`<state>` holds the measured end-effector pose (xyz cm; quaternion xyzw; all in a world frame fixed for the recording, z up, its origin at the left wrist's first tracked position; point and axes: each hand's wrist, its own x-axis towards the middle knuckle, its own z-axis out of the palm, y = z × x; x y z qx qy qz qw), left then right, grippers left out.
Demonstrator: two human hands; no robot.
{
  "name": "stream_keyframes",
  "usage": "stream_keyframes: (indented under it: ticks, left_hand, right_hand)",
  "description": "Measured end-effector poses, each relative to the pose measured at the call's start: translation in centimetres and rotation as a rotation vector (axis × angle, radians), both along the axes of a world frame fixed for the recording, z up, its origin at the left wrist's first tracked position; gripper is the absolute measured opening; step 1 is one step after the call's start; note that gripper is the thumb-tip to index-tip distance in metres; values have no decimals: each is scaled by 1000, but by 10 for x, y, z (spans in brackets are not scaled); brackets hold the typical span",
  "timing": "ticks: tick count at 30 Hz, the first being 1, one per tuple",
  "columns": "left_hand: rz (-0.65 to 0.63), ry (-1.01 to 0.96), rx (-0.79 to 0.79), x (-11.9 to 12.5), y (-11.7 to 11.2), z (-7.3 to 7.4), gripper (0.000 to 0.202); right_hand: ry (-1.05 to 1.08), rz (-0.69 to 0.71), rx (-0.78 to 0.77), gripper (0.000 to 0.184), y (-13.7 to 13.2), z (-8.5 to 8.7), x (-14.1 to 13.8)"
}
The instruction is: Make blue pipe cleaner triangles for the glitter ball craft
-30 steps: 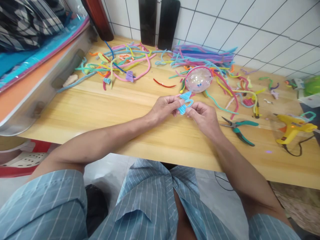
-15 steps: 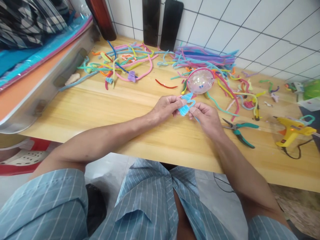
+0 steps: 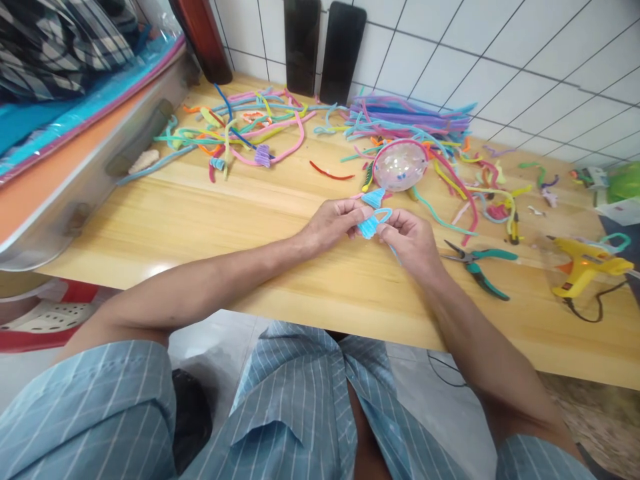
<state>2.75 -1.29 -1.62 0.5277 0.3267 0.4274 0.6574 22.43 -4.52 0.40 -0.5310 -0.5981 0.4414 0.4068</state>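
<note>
2 hands: left hand (image 3: 333, 227), right hand (image 3: 410, 240). 1 blue chenille shape (image 3: 371, 223), pinched betw. fingers of both. 1 clear ball (image 3: 399, 165) just beyond fingertips. 1 pliers (image 3: 475, 261) + 1 glue gun (image 3: 583, 265), out past right-hand fingers. 2 black slabs (image 3: 302, 43) far beyond fingers, agst wall. Loose chenille stems (image 3: 400, 117): too many to count, beyond fingers.

White tiled wall (image 3: 525, 40) behind a pale wooden table (image 3: 200, 220), light grey floor (image 3: 213, 330) beneath, soft even light.
</note>
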Motion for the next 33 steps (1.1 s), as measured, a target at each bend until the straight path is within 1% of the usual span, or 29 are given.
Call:
stream_keyframes:
  ticks: [2,5,10,14,16,21,26,29,33]
  left_hand:
    - [-10,-7,-12,1,0,-1,54]
    - [-33,52,11,-1,-1,-2,51]
    - [-36,91,18,-4,0,-2,47]
    - [-77,43,-57,-4,2,-1,45]
    - [-78,1,-84,-3,3,-2,45]
    - [-89,-71,-59,-4,3,-3,48]
    - [-103,-104,-51,-3,3,-2,56]
    - [-81,-113,-48,-3,4,-4,61]
    - [-71,-116,-36,-2,4,-9,60]
  right_hand:
    - [-7,-27,35,29,-1,-1,-1]
    - [-37,-43,77,33,-3,-2,-2]
    - [-53,-30,75,33,-3,-2,-3]
    - [-16,-11,48,30,-3,-2,-1]
    - [3,2,31,30,-2,-1,0]
    - [27,70,-10,35,-1,1,2]
    - [13,114,0,44,0,6,5]
    - [15,136,3,44,1,7,5]
    - [52,126,-16,38,1,6,3]
